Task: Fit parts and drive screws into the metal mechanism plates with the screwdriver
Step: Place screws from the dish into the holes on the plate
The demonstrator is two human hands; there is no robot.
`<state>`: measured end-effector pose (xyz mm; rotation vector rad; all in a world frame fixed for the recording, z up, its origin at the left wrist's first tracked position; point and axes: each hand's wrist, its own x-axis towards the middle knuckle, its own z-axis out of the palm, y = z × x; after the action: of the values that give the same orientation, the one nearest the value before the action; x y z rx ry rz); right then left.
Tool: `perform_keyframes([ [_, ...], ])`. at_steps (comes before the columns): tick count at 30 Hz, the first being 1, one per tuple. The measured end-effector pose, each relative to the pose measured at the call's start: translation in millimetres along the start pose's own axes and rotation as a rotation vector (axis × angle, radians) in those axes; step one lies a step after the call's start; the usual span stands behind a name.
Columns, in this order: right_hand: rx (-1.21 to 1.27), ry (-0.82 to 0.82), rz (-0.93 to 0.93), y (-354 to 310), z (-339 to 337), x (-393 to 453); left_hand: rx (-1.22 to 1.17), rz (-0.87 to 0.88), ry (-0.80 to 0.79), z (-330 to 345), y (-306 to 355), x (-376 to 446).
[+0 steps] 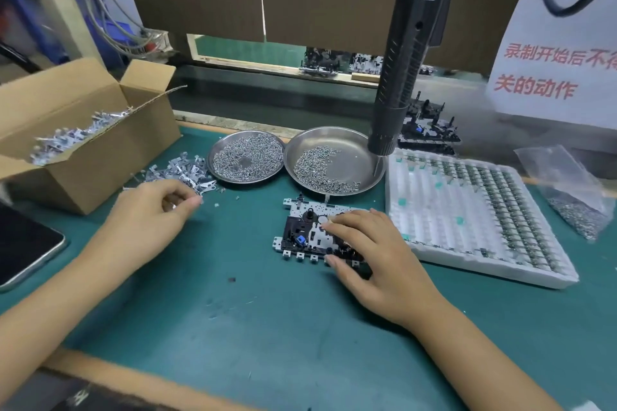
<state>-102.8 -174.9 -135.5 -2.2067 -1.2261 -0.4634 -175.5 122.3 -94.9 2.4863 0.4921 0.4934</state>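
Head view, mechanism plate: you are pinning the metal mechanism plate (309,233) on the green table (260,317) at centre, just below the two steel dishes.
Head view, right hand: your right hand (377,257) is lying over the plate's 3 o'clock half, fingers nearly straight and pressing down, thumb on the near edge; keep that pressure flat so the plate is not rocking while the part goes in.
Head view, left hand: your left hand (157,207) is curling at 9 o'clock beside the loose pile of small metal brackets (182,172), fingertips pinching what looks like one small piece; blur is hiding exactly what.
Head view, fitting: you are likely bringing that piece across; seat it fully before reaching for a screw.
Head view, screws: the dishes of screws (322,167) are sitting at 12 o'clock of the plate, close enough to pick one at a time.
Head view, screwdriver: the electric screwdriver (405,53) is hanging untouched at 1 o'clock, tip over the right dish; bring it down upright, not tilted.
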Motion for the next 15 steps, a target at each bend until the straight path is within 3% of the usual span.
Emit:
perform_keyframes([
  [4, -0.002, 0.056, -0.027, 0, 1, 1, -0.362, -0.119, -0.149, -8, 14, -2],
  [7, 0.052, 0.167, -0.021, -2, 3, 1, -0.401, 0.217, -0.248, -5, 34, -17],
  [11, 0.058, 0.245, -0.017, -10, 6, 7, -0.172, 0.807, -0.342, 22, 60, -20],
  [15, 0.079, 0.22, 0.056, -7, 10, 9, -0.115, 0.977, -0.282, 49, 73, -3],
])
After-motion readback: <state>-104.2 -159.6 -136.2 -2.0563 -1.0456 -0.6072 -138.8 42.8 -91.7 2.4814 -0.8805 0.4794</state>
